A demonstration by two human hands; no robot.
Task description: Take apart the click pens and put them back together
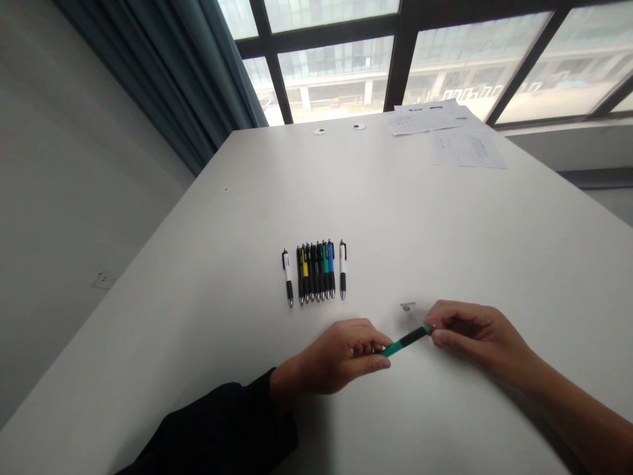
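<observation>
A green pen barrel with a black grip (411, 338) slants between my two hands above the table. My left hand (346, 356) pinches its green end between thumb and fingers. At the other end, the closed fingertips of my right hand (465, 333) hold the tip, which they mostly hide. Just left of the right hand lies a small silvery metal piece (407, 305); its kind is hard to make out. Farther off, a tight row of several pens (316, 272), black, yellow, green and blue, lies between one white pen (287, 277) and another white pen (343, 269).
The white table (247, 211) reaches to the window (336, 72). Paper sheets (465, 145) lie at its far right, and two round cable holes (319, 132) sit near its far edge. A blue-grey curtain (173, 66) hangs at the left, beside a wall with a socket (103, 280).
</observation>
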